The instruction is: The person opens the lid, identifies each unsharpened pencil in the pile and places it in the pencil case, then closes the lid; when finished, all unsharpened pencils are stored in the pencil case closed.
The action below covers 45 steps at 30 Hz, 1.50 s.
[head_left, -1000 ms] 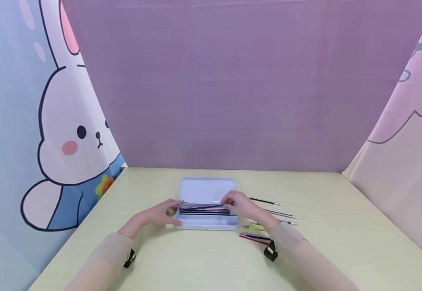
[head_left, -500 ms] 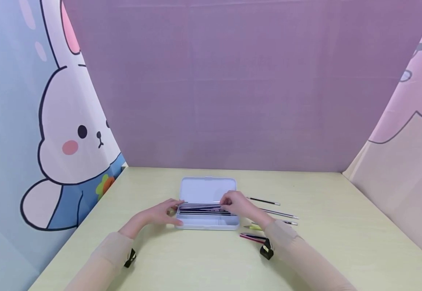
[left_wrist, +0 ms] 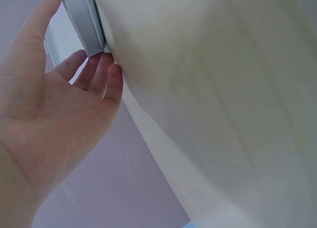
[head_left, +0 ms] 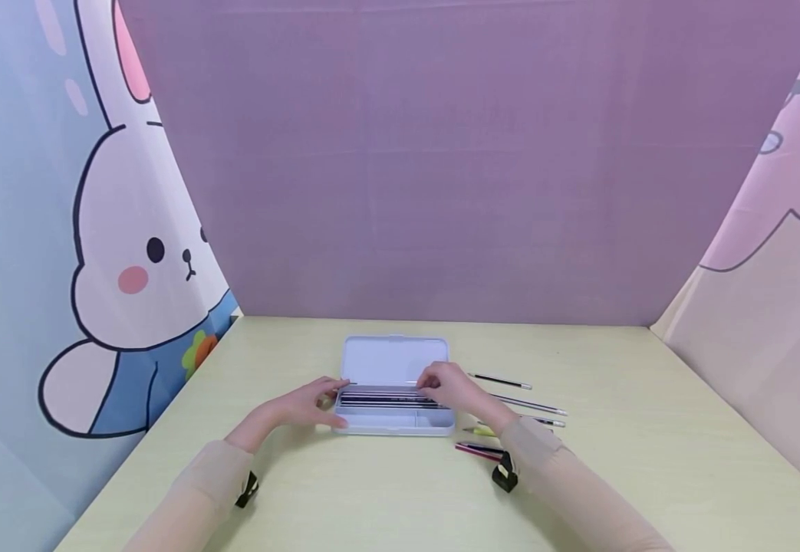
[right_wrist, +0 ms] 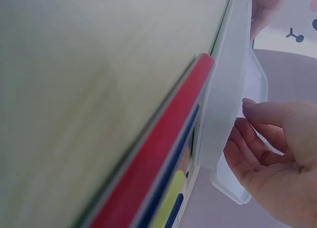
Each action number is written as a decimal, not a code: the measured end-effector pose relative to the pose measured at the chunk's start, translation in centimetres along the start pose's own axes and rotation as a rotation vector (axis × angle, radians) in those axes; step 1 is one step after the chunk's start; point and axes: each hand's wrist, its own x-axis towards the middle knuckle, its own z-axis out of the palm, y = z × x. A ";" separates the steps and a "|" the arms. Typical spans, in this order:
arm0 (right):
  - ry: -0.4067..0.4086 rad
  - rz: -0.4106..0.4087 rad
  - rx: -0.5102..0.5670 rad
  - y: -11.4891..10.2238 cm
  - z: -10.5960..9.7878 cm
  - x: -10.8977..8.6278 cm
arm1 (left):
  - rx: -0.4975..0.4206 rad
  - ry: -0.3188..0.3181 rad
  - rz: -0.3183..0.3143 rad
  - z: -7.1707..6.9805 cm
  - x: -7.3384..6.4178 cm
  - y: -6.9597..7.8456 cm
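A white pencil case [head_left: 394,359] lies with its lid raised on the table. Several dark pencils [head_left: 382,399] lie side by side in its back compartment. At the case's left end, my left hand [head_left: 301,405] holds it, thumb at the front corner and fingers round the end, as the left wrist view [left_wrist: 64,99] also shows. My right hand [head_left: 446,385] is over the right end of the back compartment, partly covering the pencil ends. In the right wrist view, its thumb and loosely bent fingers [right_wrist: 252,139] stand slightly apart, with no pencil visible between them.
Right of the case lie a black pencil [head_left: 501,381], other dark pencils [head_left: 531,405], a yellow-green one [head_left: 485,432] and a red one [head_left: 477,452], some partly under the right forearm. A purple cloth [head_left: 441,169] hangs behind the table.
The dark pencil that slanted up to my right hand has come down level with the others in the case. My right forearm moved slightly left; my left hand stayed put.
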 end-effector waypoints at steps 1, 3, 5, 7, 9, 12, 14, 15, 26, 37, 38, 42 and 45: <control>-0.002 0.001 -0.002 0.0 0.0 0.0 | 0.002 0.000 -0.004 0.0 0.0 0.0; -0.005 0.007 -0.004 0.2 -0.1 0.0 | 0.004 0.000 -0.007 0.0 0.1 0.0; -0.008 0.026 -0.001 0.4 -0.3 -0.1 | 0.006 0.000 -0.007 0.0 0.0 0.0; -0.004 0.044 0.003 0.5 -0.5 -0.2 | 0.003 0.000 -0.005 0.0 0.0 0.1; 0.005 0.049 0.005 0.6 -0.8 -0.3 | 0.002 0.001 -0.001 0.0 0.0 0.1; 0.018 0.037 0.005 0.7 -1.3 -0.7 | 0.002 0.004 -0.004 0.0 0.0 0.1; 0.027 0.028 0.005 0.8 -1.6 -0.9 | 0.002 0.004 -0.007 0.0 0.0 0.2; 0.029 0.026 0.005 0.8 -1.7 -1.1 | 0.000 0.003 -0.009 0.0 0.0 0.2; 0.045 -0.007 0.044 0.5 -3.6 -3.5 | -0.013 0.000 0.002 0.0 -0.1 0.0; 0.033 -0.001 0.034 0.6 -5.1 -6.1 | -0.022 0.001 0.005 0.0 -0.3 0.0; 0.030 0.000 0.035 0.7 -5.2 -6.4 | -0.021 0.000 0.002 0.0 -0.3 0.0; 0.028 -0.021 0.039 0.9 -5.5 -7.4 | -0.011 -0.004 -0.028 -0.1 -0.3 0.1; 0.027 -0.036 0.042 1.2 -5.8 -8.2 | -0.004 -0.006 -0.042 -0.1 -0.3 0.2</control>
